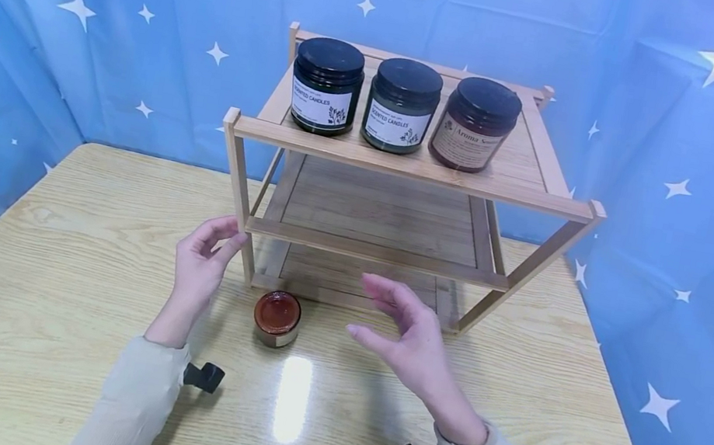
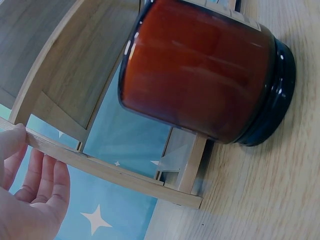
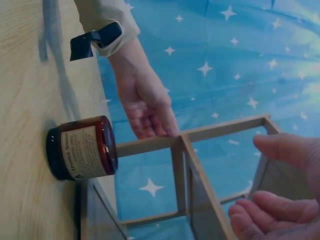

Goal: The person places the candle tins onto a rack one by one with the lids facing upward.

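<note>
My left hand (image 1: 200, 263) pinches the front left post (image 2: 107, 170) of a wooden shelf rack (image 1: 409, 167), thumb on one side and fingers on the other. An amber candle jar (image 1: 277, 313) stands upside down on the table just in front of the rack, to the right of the left hand. Its black lid is against the tabletop, and its cream label (image 3: 81, 152) shows in the right wrist view. My right hand (image 1: 408, 337) hovers in front of the rack's lower shelves, thumb and fingers apart, with nothing between them.
On the rack's top shelf stand three lidded candle jars in a row: a dark one (image 1: 326, 87), a grey-green one (image 1: 401, 106) and a brown-red one (image 1: 475, 126). A blue star-patterned curtain (image 1: 143, 61) hangs behind the wooden table (image 1: 78, 239).
</note>
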A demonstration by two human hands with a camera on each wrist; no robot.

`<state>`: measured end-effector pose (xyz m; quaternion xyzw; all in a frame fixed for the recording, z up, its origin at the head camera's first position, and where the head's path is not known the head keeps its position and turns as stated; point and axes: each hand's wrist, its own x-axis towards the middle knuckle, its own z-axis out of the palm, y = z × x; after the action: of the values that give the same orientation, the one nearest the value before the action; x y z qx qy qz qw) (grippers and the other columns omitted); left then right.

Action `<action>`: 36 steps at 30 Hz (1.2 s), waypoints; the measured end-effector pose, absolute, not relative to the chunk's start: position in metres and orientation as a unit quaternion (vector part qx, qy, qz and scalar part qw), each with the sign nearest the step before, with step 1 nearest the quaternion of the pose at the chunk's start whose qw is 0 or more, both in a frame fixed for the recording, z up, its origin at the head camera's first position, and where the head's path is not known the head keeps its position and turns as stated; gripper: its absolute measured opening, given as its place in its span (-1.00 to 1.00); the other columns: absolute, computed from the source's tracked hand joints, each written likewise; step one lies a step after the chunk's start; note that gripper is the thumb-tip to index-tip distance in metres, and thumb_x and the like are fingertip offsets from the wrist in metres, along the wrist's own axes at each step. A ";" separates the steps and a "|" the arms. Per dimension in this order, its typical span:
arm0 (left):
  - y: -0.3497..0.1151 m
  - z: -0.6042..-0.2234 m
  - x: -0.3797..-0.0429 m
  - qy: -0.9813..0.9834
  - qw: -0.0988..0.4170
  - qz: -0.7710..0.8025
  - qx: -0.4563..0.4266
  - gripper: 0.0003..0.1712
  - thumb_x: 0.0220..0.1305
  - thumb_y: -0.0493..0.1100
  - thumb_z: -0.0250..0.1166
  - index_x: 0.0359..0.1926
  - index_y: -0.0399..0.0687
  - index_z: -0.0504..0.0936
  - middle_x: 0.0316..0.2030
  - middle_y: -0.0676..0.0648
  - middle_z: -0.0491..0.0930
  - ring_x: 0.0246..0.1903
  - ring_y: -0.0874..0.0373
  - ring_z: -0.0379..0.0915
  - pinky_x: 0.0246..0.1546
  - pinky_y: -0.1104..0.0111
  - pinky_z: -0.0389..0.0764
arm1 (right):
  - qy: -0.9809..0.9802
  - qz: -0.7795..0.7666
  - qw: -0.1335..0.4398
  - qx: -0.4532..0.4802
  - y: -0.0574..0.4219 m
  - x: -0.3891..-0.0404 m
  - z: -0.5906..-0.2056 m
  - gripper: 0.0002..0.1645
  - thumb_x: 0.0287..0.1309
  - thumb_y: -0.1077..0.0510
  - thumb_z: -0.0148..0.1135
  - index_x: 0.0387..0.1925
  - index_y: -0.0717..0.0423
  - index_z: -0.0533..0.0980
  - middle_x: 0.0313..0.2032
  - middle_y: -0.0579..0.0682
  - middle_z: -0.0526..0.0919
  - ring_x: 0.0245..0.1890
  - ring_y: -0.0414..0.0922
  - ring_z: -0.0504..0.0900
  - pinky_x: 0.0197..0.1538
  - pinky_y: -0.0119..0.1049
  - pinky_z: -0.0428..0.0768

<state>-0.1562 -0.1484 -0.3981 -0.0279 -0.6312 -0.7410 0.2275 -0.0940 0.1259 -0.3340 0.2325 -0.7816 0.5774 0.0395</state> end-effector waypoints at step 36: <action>-0.148 -0.399 -0.157 -0.629 0.230 -0.742 -0.030 -0.62 0.13 -0.55 0.19 -0.25 0.04 0.65 -0.36 0.16 0.61 -0.24 0.28 0.52 -0.12 0.49 0.59 | -0.796 0.553 -0.040 0.242 0.084 -0.100 -0.390 -0.30 -0.16 0.33 0.45 0.09 0.38 0.39 -0.01 0.28 0.54 0.01 0.20 0.50 0.15 -0.11 0.49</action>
<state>-0.1570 -0.1483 -0.3991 -0.0297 -0.6295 -0.7417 0.2296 -0.1004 0.0843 -0.3900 0.2418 -0.7965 0.5528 -0.0397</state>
